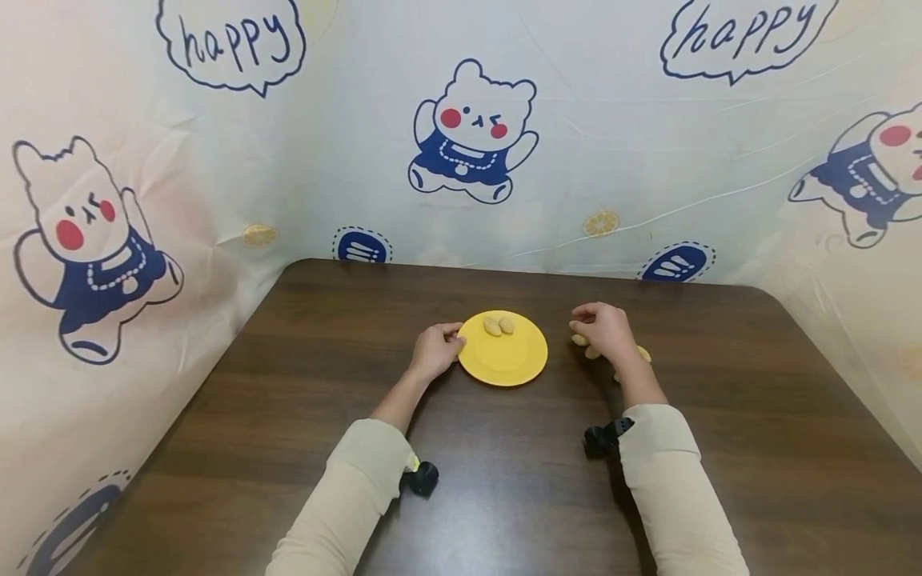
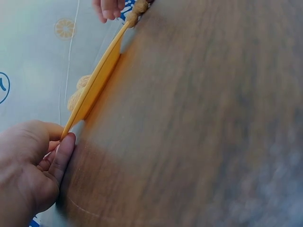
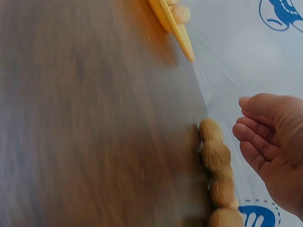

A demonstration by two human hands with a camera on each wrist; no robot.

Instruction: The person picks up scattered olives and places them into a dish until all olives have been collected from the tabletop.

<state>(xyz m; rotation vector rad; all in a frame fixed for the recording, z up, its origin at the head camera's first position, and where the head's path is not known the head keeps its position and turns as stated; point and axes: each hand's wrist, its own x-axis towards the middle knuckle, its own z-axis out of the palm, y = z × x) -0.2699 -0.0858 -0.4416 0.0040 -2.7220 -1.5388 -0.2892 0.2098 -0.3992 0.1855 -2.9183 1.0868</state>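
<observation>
A round yellow plate (image 1: 502, 364) lies on the table with two tan, oval, walnut-like nuts (image 1: 499, 326) near its far rim. My left hand (image 1: 436, 352) pinches the plate's left rim between thumb and fingers, as the left wrist view also shows around the plate edge (image 2: 97, 85). Over to the right, my right hand (image 1: 607, 330) hovers just above a group of similar nuts (image 1: 643, 354), partly hiding them. In the right wrist view, its fingers (image 3: 258, 137) are loosely bent with nothing visible between them, beside a row of brown, rough-shelled nuts (image 3: 216, 156).
The dark wooden table (image 1: 490, 480) has its far edge just beyond the plate. A printed cloth (image 1: 346, 144) with bears and lettering hangs behind and at both sides. Small black cameras (image 1: 423, 478) are strapped at both wrists.
</observation>
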